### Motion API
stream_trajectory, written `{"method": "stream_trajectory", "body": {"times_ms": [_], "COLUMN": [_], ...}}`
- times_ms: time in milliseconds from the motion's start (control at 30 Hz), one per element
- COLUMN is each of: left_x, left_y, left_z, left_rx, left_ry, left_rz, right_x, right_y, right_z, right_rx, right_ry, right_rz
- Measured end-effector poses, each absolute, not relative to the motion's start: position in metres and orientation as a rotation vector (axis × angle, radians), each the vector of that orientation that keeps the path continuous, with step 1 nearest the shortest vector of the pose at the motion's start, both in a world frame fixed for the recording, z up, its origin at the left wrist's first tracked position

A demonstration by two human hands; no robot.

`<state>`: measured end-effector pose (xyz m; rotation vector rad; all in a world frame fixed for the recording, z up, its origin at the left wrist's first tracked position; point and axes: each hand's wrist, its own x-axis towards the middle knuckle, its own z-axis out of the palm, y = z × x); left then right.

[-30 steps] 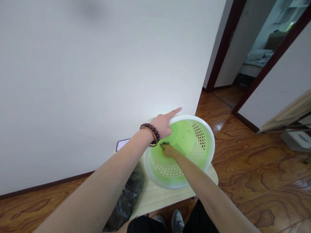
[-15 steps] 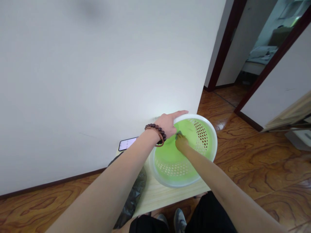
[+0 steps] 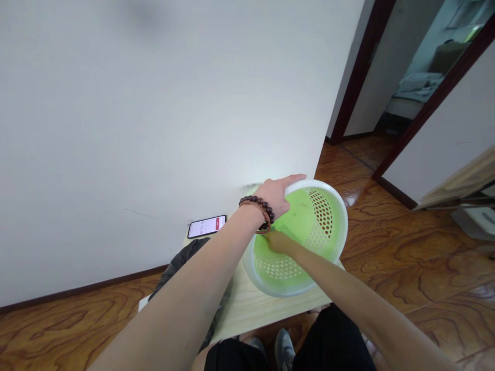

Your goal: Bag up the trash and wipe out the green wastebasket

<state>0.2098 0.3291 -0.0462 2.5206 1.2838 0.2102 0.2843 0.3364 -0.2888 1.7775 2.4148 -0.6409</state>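
A round plastic basket [image 3: 297,296] with a white rim, green inside and with perforated sides, tilts on a pale wooden surface. My left hand [image 3: 274,195] grips its upper left rim, the index finger stretched along the edge and the thumb inside. A bead bracelet [image 3: 263,205] circles the left wrist. Inside the basket, my right hand [image 3: 279,241] presses against the green left inner wall. Its fingertips are partly hidden behind the left wrist; a sliver of a small grey cloth [image 3: 272,231] seems to show at them.
Left of the basket, a phone [image 3: 207,226] with a lit screen lies by the white wall [image 3: 174,113]. A dark plastic bag [image 3: 185,256] is partly behind my left forearm. The pale wooden tabletop [image 3: 247,314] ends just before my knees. A doorway opens at the upper right.
My right hand has slid left and down inside the basket, from its middle to the left wall. The left hand and basket have shifted slightly right in view.
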Motion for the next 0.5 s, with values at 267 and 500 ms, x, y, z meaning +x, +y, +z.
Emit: {"method": "stream_trajectory", "body": {"times_ms": [267, 500], "left_x": [0.198, 0.197], "left_y": [0.328, 0.331], "left_z": [-0.040, -0.045], "left_rx": [2.522, 2.518], "left_ry": [1.172, 1.192], "left_rz": [0.197, 0.213], "right_x": [0.282, 0.279], "right_y": [0.344, 0.351], "right_z": [-0.293, -0.296], "right_rx": [1.784, 1.808], "right_ry": [2.397, 2.366], "right_rz": [-0.563, -0.554]}}
